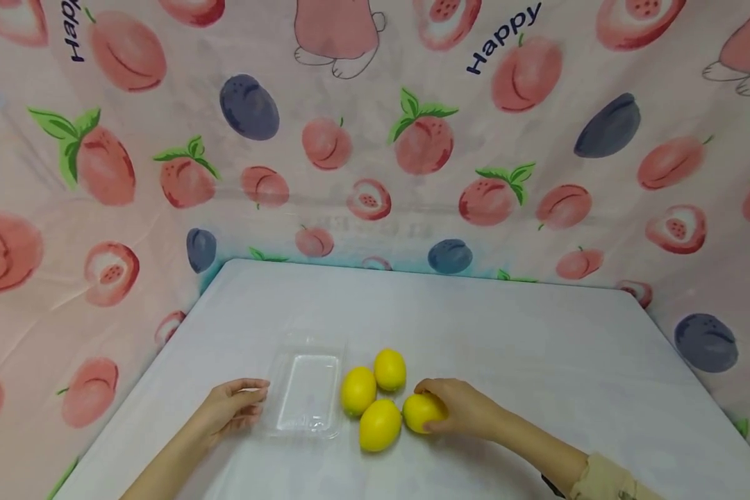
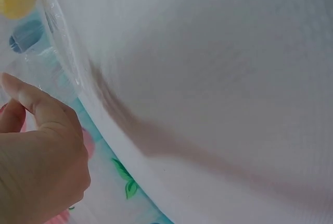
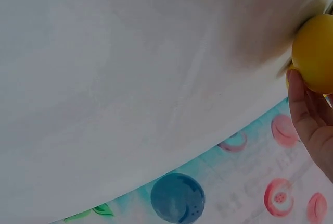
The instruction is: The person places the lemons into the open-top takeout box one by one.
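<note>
Fingers and thumb of my right hand grip a yellow lemon, also seen at the edge of the right wrist view with the fingertips against its side. Left of it, three more lemons sit in a close group: one at the back, one at the left and one in front. A clear plastic container lies beside them on the table. At its left edge is my left hand, fingers loosely bent and fingertips right by the rim. The left wrist view shows this hand with thumb and index finger close together.
A white-covered table bears everything. Behind it and along its sides hangs a pink cloth printed with peaches and dark blue fruit. The container stands left of the lemons, close against the leftmost one.
</note>
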A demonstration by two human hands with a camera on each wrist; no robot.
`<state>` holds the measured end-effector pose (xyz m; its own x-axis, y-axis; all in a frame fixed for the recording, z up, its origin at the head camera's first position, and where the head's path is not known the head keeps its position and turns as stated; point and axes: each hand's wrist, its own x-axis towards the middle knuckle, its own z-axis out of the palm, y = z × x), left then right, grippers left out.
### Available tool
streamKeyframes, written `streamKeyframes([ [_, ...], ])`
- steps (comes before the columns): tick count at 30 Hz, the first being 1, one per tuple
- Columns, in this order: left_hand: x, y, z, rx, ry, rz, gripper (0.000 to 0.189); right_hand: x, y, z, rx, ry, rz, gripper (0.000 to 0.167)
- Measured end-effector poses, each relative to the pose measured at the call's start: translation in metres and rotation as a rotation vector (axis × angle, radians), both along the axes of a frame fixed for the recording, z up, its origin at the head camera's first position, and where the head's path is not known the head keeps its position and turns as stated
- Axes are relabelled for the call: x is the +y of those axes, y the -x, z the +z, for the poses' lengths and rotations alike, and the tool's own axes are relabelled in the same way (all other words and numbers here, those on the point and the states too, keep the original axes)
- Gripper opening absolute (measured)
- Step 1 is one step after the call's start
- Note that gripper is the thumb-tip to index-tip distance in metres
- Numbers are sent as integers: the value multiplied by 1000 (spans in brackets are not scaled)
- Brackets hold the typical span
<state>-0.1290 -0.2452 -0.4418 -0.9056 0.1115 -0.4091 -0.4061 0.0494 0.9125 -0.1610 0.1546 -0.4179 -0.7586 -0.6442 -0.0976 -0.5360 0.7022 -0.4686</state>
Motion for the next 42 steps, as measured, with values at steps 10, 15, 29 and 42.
streamKeyframes([
  [10, -1, -1, -2, -6, -33, -8, 35, -2, -2, -12, -3, 60, -101, 46],
  [15, -1, -1, -1, -8, -37, -8, 34, 2, 0, -11, -28, 110, -167, 43],
  [29, -1, -2, 3, -2, -33, -34, 32, 8, 7, -7, -83, 211, -236, 40],
  [42, -4, -1, 3, 14, -23, -50, 41, 2, 10, 2, -97, 294, -312, 42],
])
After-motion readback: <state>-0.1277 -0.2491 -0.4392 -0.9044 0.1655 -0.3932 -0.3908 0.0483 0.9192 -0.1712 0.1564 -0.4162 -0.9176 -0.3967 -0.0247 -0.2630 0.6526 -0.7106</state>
